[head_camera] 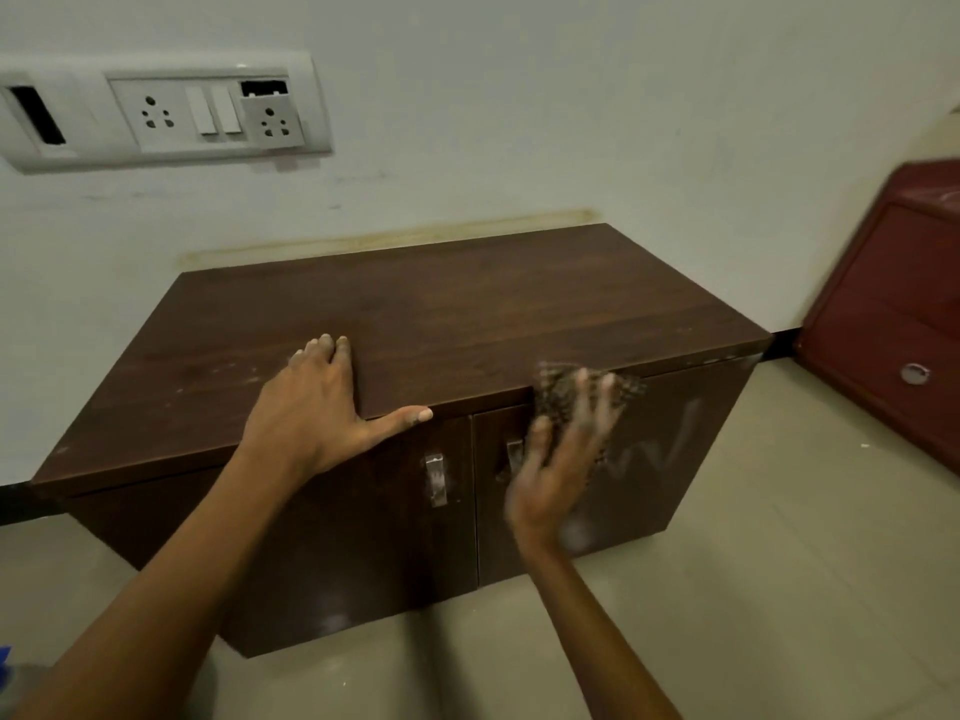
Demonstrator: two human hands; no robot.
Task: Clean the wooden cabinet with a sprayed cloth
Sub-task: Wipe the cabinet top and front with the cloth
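Observation:
A low dark wooden cabinet (441, 314) with two front doors and metal handles stands on the floor against the wall. My left hand (317, 407) lies flat on its top near the front edge, fingers spread, thumb along the edge. My right hand (561, 459), blurred by motion, presses a dark checked cloth (566, 392) against the upper part of the right door. Pale wet streaks (660, 449) show on that door to the right of the cloth. The right door's handle is partly hidden behind my right hand.
A white switch and socket panel (171, 114) is on the wall at upper left. A reddish cabinet (893, 314) with a round metal pull stands at the right. The floor is beige tile. Something blue (4, 662) shows at the lower left edge.

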